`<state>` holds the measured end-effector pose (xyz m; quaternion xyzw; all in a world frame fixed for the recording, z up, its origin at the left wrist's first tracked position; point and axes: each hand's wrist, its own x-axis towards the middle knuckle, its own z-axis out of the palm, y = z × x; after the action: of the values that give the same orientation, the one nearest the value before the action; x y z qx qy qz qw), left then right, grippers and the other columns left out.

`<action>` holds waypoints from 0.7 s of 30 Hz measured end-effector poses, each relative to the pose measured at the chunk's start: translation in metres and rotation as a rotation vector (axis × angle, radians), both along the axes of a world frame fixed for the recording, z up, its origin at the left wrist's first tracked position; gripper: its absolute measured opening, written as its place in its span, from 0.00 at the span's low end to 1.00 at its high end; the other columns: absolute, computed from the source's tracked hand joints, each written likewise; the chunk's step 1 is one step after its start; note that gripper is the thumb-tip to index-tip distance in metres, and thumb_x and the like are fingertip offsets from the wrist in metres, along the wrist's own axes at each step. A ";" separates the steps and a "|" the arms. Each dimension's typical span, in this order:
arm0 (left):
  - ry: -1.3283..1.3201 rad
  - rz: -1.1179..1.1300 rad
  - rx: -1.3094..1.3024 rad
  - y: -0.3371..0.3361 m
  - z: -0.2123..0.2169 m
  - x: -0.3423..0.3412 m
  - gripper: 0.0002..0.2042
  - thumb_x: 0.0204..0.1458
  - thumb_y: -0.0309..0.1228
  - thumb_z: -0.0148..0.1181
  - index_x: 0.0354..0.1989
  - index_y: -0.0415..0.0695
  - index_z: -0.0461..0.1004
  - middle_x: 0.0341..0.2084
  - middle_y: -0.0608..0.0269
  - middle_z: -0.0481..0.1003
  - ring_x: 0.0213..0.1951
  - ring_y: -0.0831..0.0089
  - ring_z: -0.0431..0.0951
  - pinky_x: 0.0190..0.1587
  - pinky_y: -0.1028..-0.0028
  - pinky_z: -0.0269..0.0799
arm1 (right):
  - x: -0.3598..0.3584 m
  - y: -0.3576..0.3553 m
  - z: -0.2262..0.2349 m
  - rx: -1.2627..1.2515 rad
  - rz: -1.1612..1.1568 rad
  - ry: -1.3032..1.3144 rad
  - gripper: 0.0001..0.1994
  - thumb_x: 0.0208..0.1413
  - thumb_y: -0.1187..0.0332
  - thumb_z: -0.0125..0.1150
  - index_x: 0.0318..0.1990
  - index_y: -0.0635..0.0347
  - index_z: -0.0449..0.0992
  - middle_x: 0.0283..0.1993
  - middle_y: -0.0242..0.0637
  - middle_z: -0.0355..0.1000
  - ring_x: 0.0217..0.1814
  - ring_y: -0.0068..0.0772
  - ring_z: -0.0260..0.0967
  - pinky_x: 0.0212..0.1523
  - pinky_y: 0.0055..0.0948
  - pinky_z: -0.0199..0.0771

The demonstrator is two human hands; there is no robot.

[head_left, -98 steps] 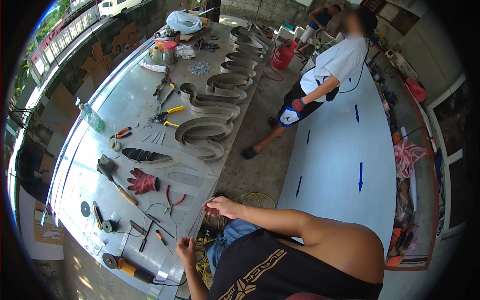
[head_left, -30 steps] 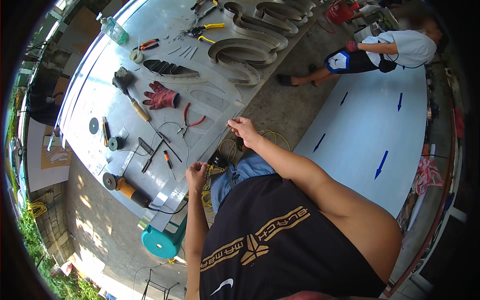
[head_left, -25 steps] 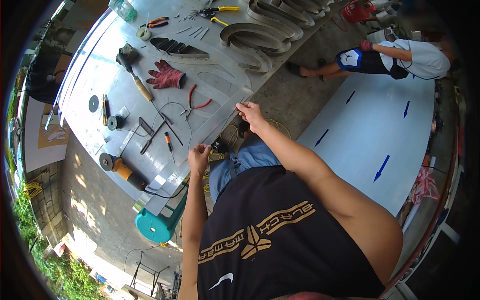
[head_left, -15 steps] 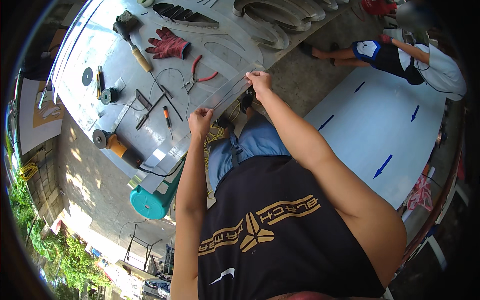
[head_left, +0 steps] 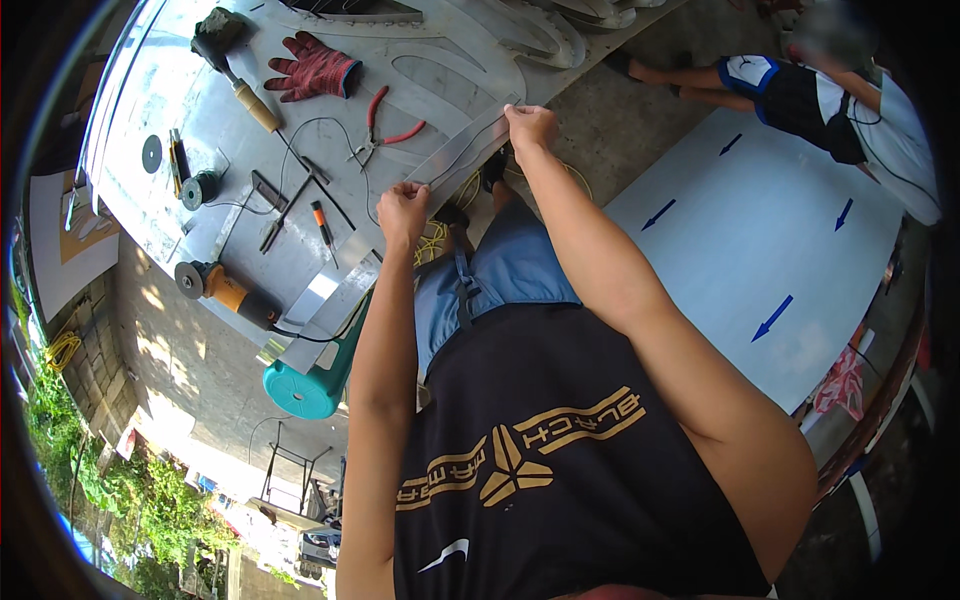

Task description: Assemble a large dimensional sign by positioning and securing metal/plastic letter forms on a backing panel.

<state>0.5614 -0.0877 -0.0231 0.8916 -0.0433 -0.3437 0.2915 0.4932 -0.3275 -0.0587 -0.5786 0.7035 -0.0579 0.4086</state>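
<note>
A thin dark wire (head_left: pixel 466 157) stretches between my two hands over a flat metal strip (head_left: pixel 447 160) at the table's near edge. My left hand (head_left: pixel 404 212) pinches it at the nearer end, fingers closed. Farther up and to the right, my right hand (head_left: pixel 531 128) is closed on it too, thumb and fingertip together. More wire loops across the table, with a small black spool (head_left: pixel 201 190) at the left. Red-handled pliers (head_left: pixel 385 130) lie open just beyond my left hand. An orange-handled screwdriver (head_left: pixel 322 226) rests to its left.
On the metal-topped table (head_left: pixel 330 150) are an angle grinder (head_left: pixel 228 292), a red glove (head_left: pixel 313 68), a wooden-handled soldering iron (head_left: pixel 256 106) and metal letter shapes (head_left: pixel 540 45). A teal stool (head_left: pixel 310 388) stands below. At right, another person (head_left: pixel 840 110) is beside a pale blue-white sheet (head_left: pixel 740 250).
The view has shifted a little, so the table's things sit farther left and up. Both hands have moved slightly away from my body, still pinching the wire. The other person leans differently.
</note>
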 end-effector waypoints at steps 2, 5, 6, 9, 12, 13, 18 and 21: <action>0.002 0.007 0.014 0.001 -0.004 0.003 0.13 0.48 0.38 0.68 0.33 0.40 0.84 0.27 0.54 0.82 0.32 0.61 0.84 0.40 0.66 0.76 | 0.001 0.002 0.002 -0.012 -0.056 -0.049 0.11 0.48 0.62 0.73 0.31 0.61 0.84 0.32 0.44 0.82 0.36 0.42 0.81 0.40 0.39 0.79; -0.023 -0.006 0.013 0.001 -0.010 0.006 0.14 0.48 0.38 0.70 0.33 0.38 0.83 0.24 0.56 0.81 0.27 0.70 0.80 0.36 0.68 0.74 | -0.001 -0.003 -0.002 0.004 -0.071 -0.048 0.11 0.49 0.62 0.72 0.33 0.61 0.85 0.32 0.44 0.82 0.35 0.41 0.81 0.40 0.38 0.79; -0.020 0.008 0.025 0.000 -0.010 0.006 0.14 0.48 0.38 0.70 0.33 0.37 0.83 0.23 0.57 0.81 0.27 0.71 0.79 0.35 0.68 0.74 | -0.001 -0.003 0.000 0.009 -0.078 -0.044 0.11 0.49 0.62 0.72 0.33 0.61 0.85 0.32 0.44 0.82 0.35 0.41 0.81 0.40 0.38 0.79; -0.009 0.025 0.053 -0.002 -0.010 0.007 0.14 0.48 0.38 0.70 0.32 0.37 0.83 0.22 0.58 0.80 0.25 0.72 0.77 0.34 0.69 0.73 | 0.001 -0.002 0.002 0.061 -0.135 -0.109 0.11 0.50 0.67 0.73 0.32 0.67 0.82 0.32 0.38 0.81 0.32 0.27 0.76 0.37 0.31 0.77; 0.000 0.034 0.069 -0.005 -0.010 0.008 0.14 0.47 0.38 0.71 0.32 0.37 0.83 0.20 0.60 0.79 0.25 0.74 0.76 0.33 0.69 0.72 | 0.002 -0.006 0.004 0.130 -0.200 -0.167 0.09 0.51 0.70 0.72 0.33 0.68 0.81 0.32 0.38 0.80 0.31 0.26 0.75 0.34 0.29 0.76; 0.001 0.044 0.071 -0.004 -0.010 0.009 0.14 0.47 0.38 0.71 0.31 0.37 0.83 0.20 0.61 0.78 0.25 0.74 0.75 0.33 0.69 0.72 | 0.004 -0.006 0.006 0.186 -0.245 -0.220 0.08 0.52 0.72 0.71 0.33 0.68 0.81 0.31 0.37 0.79 0.31 0.26 0.75 0.33 0.28 0.75; 0.008 0.017 0.080 -0.006 -0.009 0.011 0.14 0.47 0.38 0.71 0.31 0.37 0.83 0.19 0.62 0.77 0.24 0.76 0.73 0.32 0.70 0.70 | -0.001 -0.011 -0.006 0.221 -0.310 -0.259 0.08 0.51 0.71 0.72 0.32 0.68 0.81 0.27 0.39 0.79 0.29 0.29 0.77 0.32 0.30 0.76; 0.016 0.015 0.095 -0.005 -0.011 0.013 0.13 0.48 0.37 0.71 0.31 0.37 0.83 0.19 0.63 0.77 0.23 0.77 0.72 0.30 0.71 0.69 | 0.000 -0.010 -0.011 0.231 -0.282 -0.252 0.09 0.50 0.70 0.72 0.32 0.68 0.81 0.29 0.40 0.80 0.29 0.30 0.77 0.33 0.31 0.77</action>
<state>0.5739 -0.0926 -0.0337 0.9020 -0.0181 -0.3504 0.2516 0.4927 -0.3370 -0.0697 -0.4119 0.7229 -0.1052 0.5447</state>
